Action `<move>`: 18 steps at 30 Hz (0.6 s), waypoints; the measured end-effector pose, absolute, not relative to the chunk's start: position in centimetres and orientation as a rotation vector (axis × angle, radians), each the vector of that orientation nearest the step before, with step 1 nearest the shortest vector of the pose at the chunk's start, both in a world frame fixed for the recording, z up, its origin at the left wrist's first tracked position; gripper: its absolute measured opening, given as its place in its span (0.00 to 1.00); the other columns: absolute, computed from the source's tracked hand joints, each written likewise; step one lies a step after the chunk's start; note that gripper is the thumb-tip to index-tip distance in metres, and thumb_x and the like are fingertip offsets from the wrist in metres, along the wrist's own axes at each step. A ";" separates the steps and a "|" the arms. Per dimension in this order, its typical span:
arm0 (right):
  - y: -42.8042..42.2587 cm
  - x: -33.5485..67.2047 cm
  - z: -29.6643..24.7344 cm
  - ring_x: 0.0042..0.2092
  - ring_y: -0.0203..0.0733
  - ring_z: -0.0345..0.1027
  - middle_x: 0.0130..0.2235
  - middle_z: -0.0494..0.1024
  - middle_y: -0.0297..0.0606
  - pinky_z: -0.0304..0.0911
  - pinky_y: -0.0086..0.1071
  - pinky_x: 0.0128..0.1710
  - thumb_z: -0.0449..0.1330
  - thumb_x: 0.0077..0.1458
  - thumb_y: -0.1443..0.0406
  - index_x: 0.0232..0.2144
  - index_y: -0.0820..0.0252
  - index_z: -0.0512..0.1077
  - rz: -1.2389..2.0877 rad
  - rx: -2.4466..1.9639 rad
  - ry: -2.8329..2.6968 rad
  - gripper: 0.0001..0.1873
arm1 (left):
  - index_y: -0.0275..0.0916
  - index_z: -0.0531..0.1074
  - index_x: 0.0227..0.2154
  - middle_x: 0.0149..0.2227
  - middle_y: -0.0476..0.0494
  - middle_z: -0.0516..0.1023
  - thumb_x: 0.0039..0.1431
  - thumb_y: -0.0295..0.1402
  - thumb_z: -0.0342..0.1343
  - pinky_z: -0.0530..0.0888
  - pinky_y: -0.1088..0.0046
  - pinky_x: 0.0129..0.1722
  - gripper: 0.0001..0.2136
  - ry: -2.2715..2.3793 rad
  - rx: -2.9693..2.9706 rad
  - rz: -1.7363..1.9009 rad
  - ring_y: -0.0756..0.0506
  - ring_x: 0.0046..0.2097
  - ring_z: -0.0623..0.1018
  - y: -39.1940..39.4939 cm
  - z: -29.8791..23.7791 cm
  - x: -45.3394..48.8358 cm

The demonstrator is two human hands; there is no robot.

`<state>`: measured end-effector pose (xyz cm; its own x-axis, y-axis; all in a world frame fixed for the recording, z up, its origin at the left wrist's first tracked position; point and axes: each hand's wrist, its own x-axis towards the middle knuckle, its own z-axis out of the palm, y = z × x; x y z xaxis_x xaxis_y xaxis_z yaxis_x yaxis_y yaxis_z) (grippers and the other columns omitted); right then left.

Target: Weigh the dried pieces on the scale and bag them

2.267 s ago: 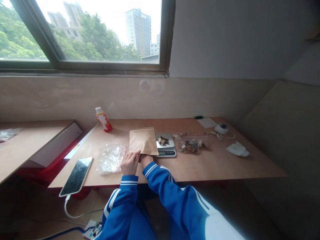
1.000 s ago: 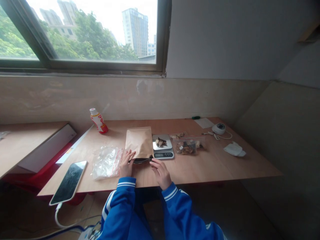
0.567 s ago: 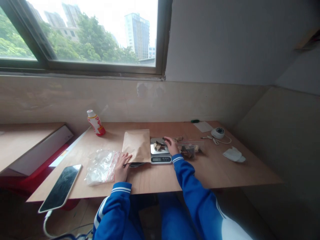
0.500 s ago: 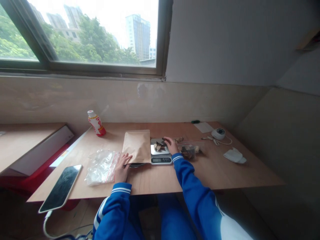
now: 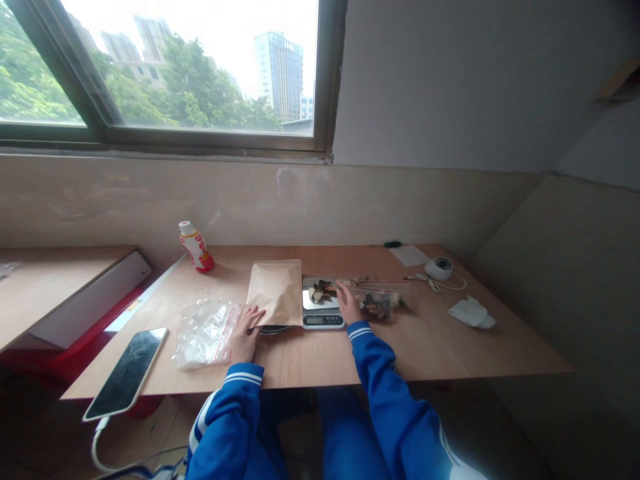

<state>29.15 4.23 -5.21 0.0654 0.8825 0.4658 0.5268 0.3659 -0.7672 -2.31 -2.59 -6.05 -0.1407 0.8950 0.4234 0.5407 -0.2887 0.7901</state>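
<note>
Across the pale brown wooden tabletop (image 5: 305, 368), the person's left hand (image 5: 245, 336) is resting open-fingered on a flat brown paper pouch (image 5: 275, 290), left of the silver-and-grey digital scale (image 5: 324, 321). The right hand (image 5: 350, 307) is hovering at the scale's right edge, its grip impossible to tell, beside dried brown-and-cream slices (image 5: 323, 291) lying on the scale.

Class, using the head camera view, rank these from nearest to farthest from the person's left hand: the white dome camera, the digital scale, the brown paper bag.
1. Brown paper bag: touching the left hand, whose fingers rest on it.
2. Digital scale: just right of the bag.
3. White dome camera: far right, toward the back.
</note>
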 end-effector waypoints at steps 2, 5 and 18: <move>3.9 29.0 -5.8 0.59 0.46 0.61 0.55 0.70 0.49 0.57 0.45 0.59 0.46 0.59 0.63 0.53 0.64 0.67 0.371 -1.278 -1.648 0.22 | 0.42 0.74 0.44 0.55 0.43 0.71 0.53 0.30 0.51 0.58 0.55 0.63 0.16 1.606 1.775 1.407 0.41 0.62 0.63 -2.6 -6.0 -2.3; 4.0 28.7 -6.1 0.57 0.48 0.62 0.53 0.71 0.51 0.57 0.48 0.58 0.46 0.58 0.64 0.51 0.66 0.69 0.290 -1.317 -1.711 0.22 | 0.42 0.74 0.44 0.55 0.43 0.71 0.53 0.31 0.51 0.58 0.55 0.63 0.15 1.599 1.765 1.408 0.41 0.61 0.64 -2.6 -5.8 -2.3; -5.2 24.6 -1.7 0.44 0.43 0.68 0.39 0.74 0.43 0.66 0.39 0.47 0.46 0.59 0.69 0.41 0.60 0.73 0.335 -1.174 -1.545 0.16 | 0.45 0.74 0.45 0.55 0.44 0.71 0.55 0.35 0.52 0.57 0.57 0.63 0.14 1.596 1.632 1.409 0.42 0.62 0.63 -2.5 -6.7 -2.4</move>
<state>24.57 -5.20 -1.69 0.1056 0.8058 0.5827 0.4923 0.4668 -0.7347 -2.42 -2.47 -6.75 -0.1943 0.9191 0.3427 0.4537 -0.2255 0.8621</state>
